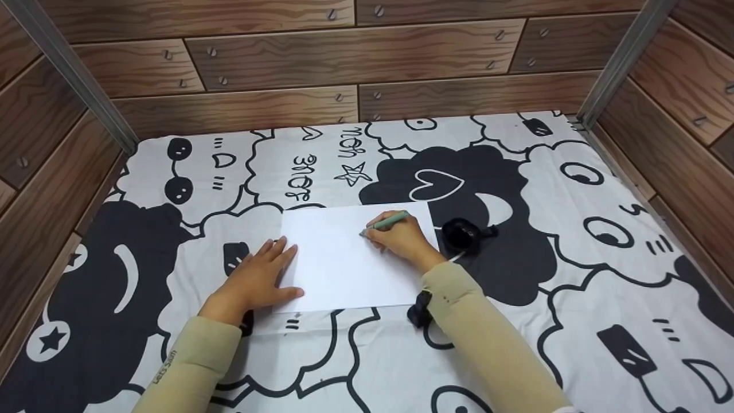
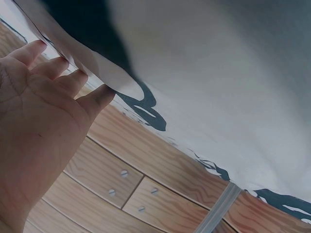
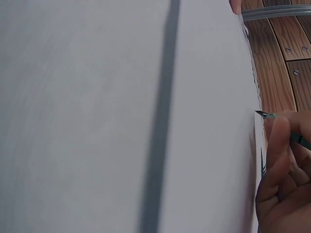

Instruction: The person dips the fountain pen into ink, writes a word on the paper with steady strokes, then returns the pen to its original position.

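Observation:
A white sheet of paper (image 1: pixel 338 269) lies on the patterned cloth. My left hand (image 1: pixel 261 278) rests at its left edge, fingers spread, thumb on the lower left part; the left wrist view shows the palm side of this hand (image 2: pixel 48 121). Over the upper right of the sheet, my right hand (image 1: pixel 404 235) pinches a green pen (image 1: pixel 393 219), its tip pointing left at the paper. In the right wrist view the pen's dark pointed tip (image 3: pixel 261 113) shows beyond the curled fingers. No marks can be made out on the paper.
A glossy black round object with a short stub (image 1: pixel 461 235) sits just right of the paper, close to my right hand. The black-and-white cartoon cloth (image 1: pixel 321 367) covers the table. Wood-patterned walls (image 1: pixel 355 57) and grey metal posts (image 1: pixel 625 63) surround it.

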Demonstrator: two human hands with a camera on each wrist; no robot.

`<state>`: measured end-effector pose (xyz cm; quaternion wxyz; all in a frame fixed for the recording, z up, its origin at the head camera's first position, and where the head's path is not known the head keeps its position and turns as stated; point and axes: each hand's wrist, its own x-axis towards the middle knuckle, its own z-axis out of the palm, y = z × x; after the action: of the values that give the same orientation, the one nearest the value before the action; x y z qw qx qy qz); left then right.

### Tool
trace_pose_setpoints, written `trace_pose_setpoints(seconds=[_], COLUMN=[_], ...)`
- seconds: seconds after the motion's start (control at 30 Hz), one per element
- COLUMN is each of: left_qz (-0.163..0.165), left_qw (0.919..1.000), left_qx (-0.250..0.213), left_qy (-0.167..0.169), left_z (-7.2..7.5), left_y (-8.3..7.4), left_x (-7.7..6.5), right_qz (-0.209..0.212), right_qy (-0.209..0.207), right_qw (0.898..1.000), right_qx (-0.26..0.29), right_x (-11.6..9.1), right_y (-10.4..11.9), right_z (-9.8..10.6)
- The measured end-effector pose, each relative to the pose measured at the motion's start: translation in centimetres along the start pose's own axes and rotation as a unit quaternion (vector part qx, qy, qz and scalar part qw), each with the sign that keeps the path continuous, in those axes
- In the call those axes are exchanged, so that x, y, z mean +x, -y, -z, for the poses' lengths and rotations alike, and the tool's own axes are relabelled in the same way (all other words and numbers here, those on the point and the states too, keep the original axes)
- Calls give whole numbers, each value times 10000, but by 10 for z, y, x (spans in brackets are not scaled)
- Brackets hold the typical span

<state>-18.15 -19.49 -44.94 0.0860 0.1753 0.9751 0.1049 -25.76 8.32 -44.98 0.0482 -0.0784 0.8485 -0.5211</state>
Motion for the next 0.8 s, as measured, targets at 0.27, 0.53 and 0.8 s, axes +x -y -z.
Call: trace_pose_setpoints(seconds=[0.27, 0.53, 0.8], left_qz=[-11, 42, 70], left_qw=[10000, 10000, 10000], left_qx=[-7, -27, -33], left_qy=[-17, -30, -36], left_z=[1, 0, 1], left_y=[-1, -2, -2], left_x=[0, -1, -2], right_qz=[-120, -123, -158], right_qy=[-30, -96, -145], right_qw=[9999, 9998, 9995], right_qx=[-86, -159, -227], right_x=[-1, -1, -3], right_y=[0, -1, -3], right_z=[-1, 0, 6])
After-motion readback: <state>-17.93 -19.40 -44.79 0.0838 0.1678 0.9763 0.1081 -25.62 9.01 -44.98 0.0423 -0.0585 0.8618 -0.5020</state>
